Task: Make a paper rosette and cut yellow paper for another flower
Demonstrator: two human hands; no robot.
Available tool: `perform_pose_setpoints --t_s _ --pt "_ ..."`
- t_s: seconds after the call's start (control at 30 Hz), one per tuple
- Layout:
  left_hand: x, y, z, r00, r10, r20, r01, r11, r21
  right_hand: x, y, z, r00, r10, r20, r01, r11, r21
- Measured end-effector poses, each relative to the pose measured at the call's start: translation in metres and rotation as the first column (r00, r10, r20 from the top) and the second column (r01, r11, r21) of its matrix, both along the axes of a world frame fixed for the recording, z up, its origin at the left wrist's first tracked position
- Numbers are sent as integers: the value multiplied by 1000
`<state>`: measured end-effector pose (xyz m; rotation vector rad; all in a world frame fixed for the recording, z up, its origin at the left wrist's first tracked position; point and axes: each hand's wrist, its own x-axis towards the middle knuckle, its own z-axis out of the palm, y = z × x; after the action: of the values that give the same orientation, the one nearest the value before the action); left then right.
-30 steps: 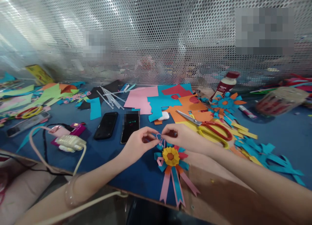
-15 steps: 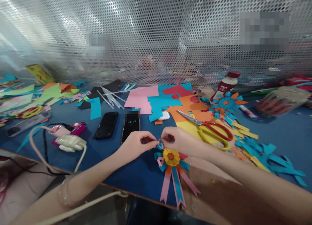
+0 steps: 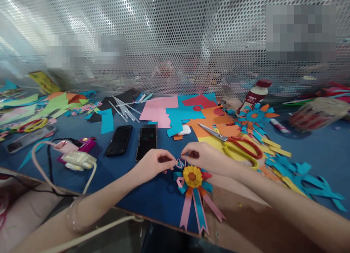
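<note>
Blue covering spreads over the counter (image 3: 153, 194), which is littered with cut paper: a pink sheet (image 3: 157, 110), turquoise and orange offcuts, and a blue-and-orange paper flower (image 3: 253, 116) near a bottle (image 3: 255, 94). A perforated metal screen (image 3: 175, 45) closes off the far side. Two phones (image 3: 119, 140) lie side by side left of centre, and red-and-yellow scissors (image 3: 235, 145) rest open on yellow paper to the right.

We reach in with both forearms from the near edge. Our left hand (image 3: 154, 162) and our right hand (image 3: 203, 156) meet fingertip to fingertip, each closed in a pinch on a small pink paper loop (image 3: 179, 162). The loop sits at the upper left rim of the paper rosette (image 3: 192, 176), which lies flat near the counter's front edge, its pink and turquoise ribbons trailing over it.

Our fingertips cover the loop's ends, so we cannot tell how it is joined. Shapes behind the screen are blurred.
</note>
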<state>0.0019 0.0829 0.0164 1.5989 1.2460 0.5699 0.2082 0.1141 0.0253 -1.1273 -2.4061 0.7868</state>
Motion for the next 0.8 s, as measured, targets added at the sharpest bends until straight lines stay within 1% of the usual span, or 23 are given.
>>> perform_pose_setpoints --t_s 0.1,0.2,0.3,0.43,0.5,0.8 --pt "-1 0 -3 1000 25 -2 -25 999 -24 7 6 3 997 -73 -29 73 997 -1" --pt "-1 -2 -4 1000 27 -3 -27 999 -40 11 13 -2 995 -97 -27 98 994 53" --pt "0 -3 -4 1000 25 -11 -25 998 -54 13 17 -10 998 -57 4 56 992 114" --pt "0 -5 -5 1000 25 -13 -26 998 -59 11 17 -12 996 21 84 -32 991 130" --pt "0 -5 -6 1000 23 -13 -24 998 -58 10 16 -11 992 39 123 -55 990 133" --pt "-1 -5 -9 999 14 -35 -16 998 -63 10 16 -11 992 52 111 -62 994 89"
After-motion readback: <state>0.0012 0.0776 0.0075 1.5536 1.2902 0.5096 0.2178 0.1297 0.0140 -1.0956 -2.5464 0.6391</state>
